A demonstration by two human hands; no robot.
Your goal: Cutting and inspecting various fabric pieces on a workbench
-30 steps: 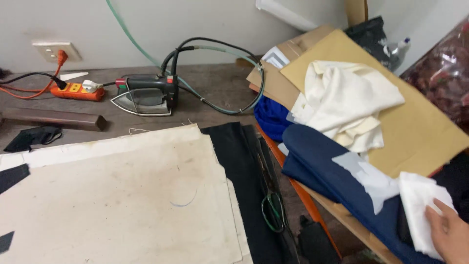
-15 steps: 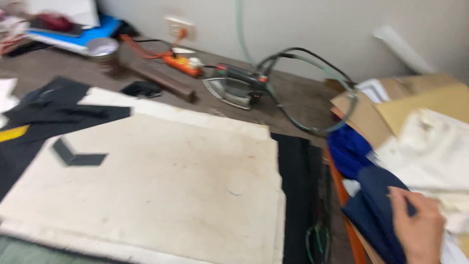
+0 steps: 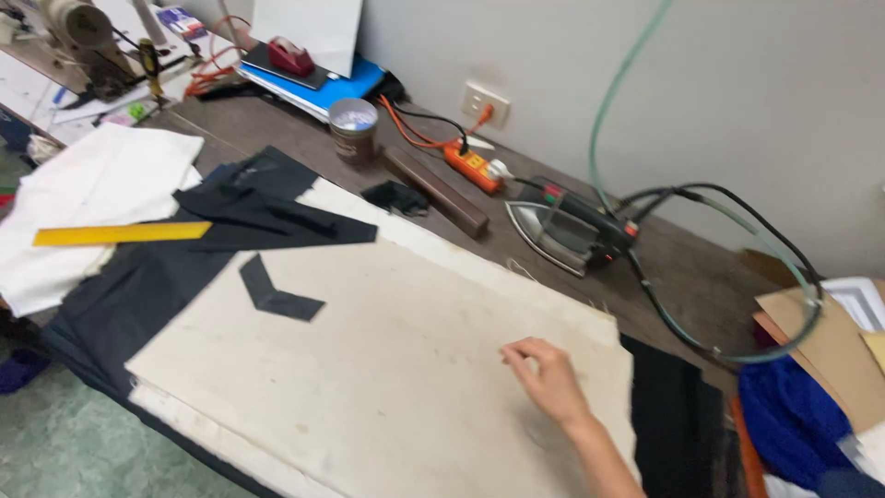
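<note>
My right hand (image 3: 548, 378) reaches in from the lower right and hovers low over a stained cream pressing pad (image 3: 387, 369), fingers loosely curled and pointing left, holding nothing. A small dark V-shaped fabric piece (image 3: 277, 295) lies on the pad well to the hand's left. Behind the pad a grey steam iron (image 3: 562, 231) rests on the brown table, its black cord and green hose looping off to the right. My left hand is out of view.
Dark fabric pieces (image 3: 267, 207), a yellow ruler (image 3: 120, 232) and white cloth (image 3: 92, 184) lie at left. A tin can (image 3: 354, 129), wooden block (image 3: 438, 192) and orange power strip (image 3: 470, 166) line the back. Black fabric (image 3: 678, 424), blue fabric (image 3: 793, 415) and cardboard (image 3: 830, 341) sit at right.
The view has swung left, away from the cardboard and fabric pile. My right hand has left the navy and white fabric and moved left over the cream pad.
</note>
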